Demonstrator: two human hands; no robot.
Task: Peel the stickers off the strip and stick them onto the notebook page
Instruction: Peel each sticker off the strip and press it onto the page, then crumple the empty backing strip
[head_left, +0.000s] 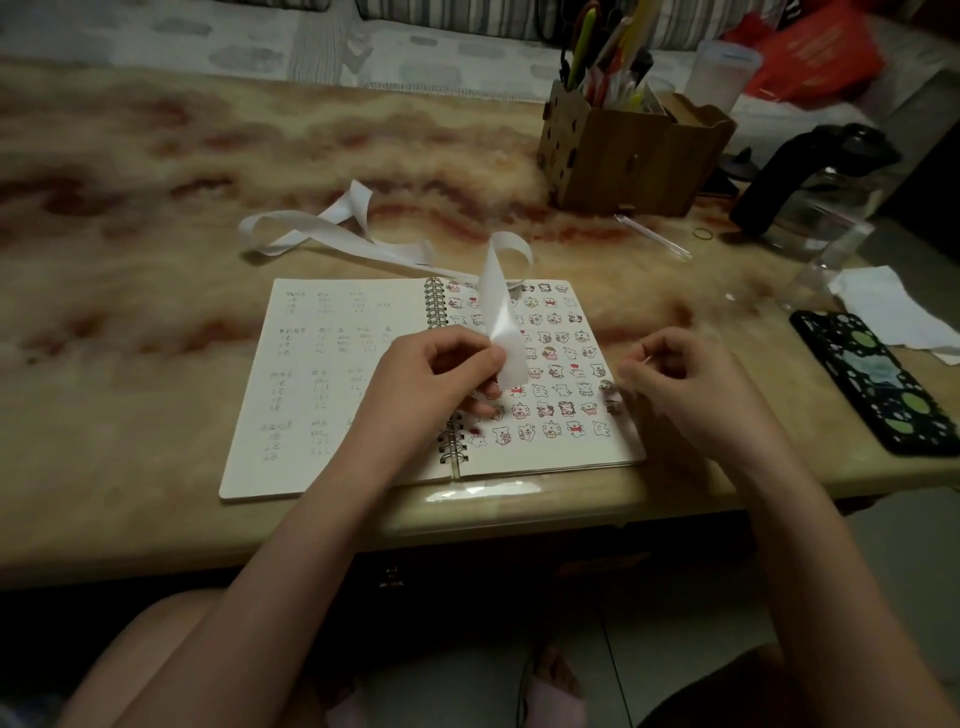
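Note:
An open spiral notebook (332, 395) lies on the table, handwriting on its left page and rows of small cartoon stickers (556, 374) across its right page. My left hand (441, 379) pinches the white backing strip (501, 322) above the right page; the strip curls up and trails back over the table. My right hand (680, 384) hovers at the page's right edge with fingers curled, blurred by motion. A small sticker (609, 395) shows near its fingertips; whether the fingers hold it I cannot tell.
A long used strip (332, 234) loops behind the notebook. A wooden pen holder (623, 150) stands at the back right beside a black kettle (810, 176). A glass (826, 260), white paper (888, 306) and a phone (878, 384) lie to the right.

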